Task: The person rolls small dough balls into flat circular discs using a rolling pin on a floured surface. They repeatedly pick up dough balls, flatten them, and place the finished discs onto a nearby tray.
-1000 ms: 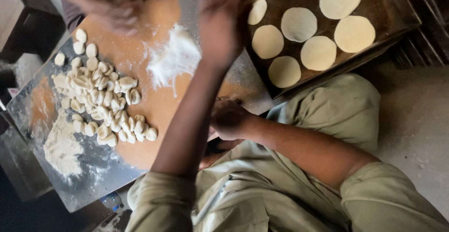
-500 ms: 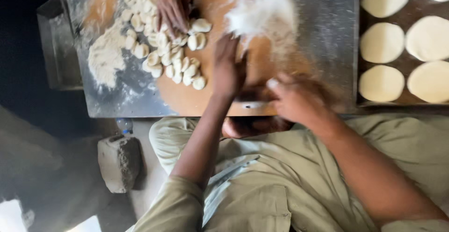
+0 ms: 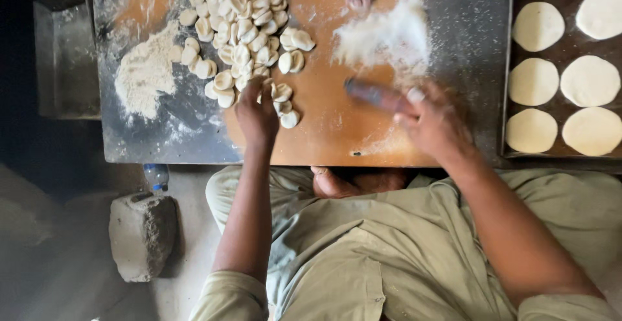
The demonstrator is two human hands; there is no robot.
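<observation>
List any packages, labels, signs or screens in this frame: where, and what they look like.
Small clear plastic bottle with a blue label band: on the floor just below the near left edge of the floured grey metal work table, beside a rough grey stone block; only its packaging shows, any print too small to tell.
Signs, screens, other labels: none visible.

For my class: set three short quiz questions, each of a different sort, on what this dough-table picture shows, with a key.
1. True or false: the left hand rests at the pile of dough pieces.
2. What does the right hand hold?
A. rolling pin
B. bottle
C. spoon
3. Fill in: the flat dough rounds lie on a dark ____.

Key: 1 true; 2 A; 3 tray.
</observation>
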